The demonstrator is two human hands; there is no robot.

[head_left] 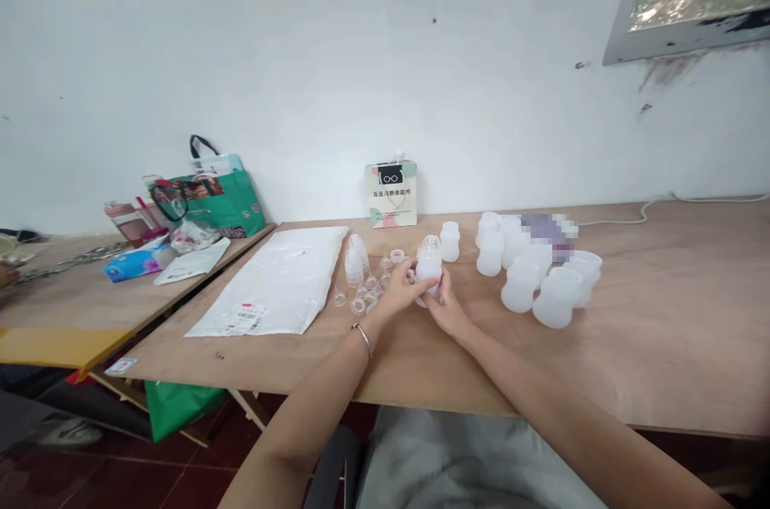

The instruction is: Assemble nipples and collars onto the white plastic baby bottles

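Note:
In front of me a translucent white baby bottle (429, 264) with a clear domed cap stands upright between my two hands. Wrapped on its left side is my left hand (402, 287), thumb across the front. My right hand (448, 307) grips the lower right side. Left of the bottle lie several clear nipples (371, 282) and collar rings (358, 306), with clear domed caps (354, 262) behind them. One white bottle body (449, 241) stands just beyond my hands. Several more waisted bottle bodies (557, 296) are grouped to the right.
A white plastic mailer (270, 276) covers the table's left part. A paper bag (392, 196) leans at the wall, a blurred purple item (549, 235) lies behind the bottles, and a white cable (643, 210) runs along the wall. On the neighbouring table sits a green bag (241, 200).

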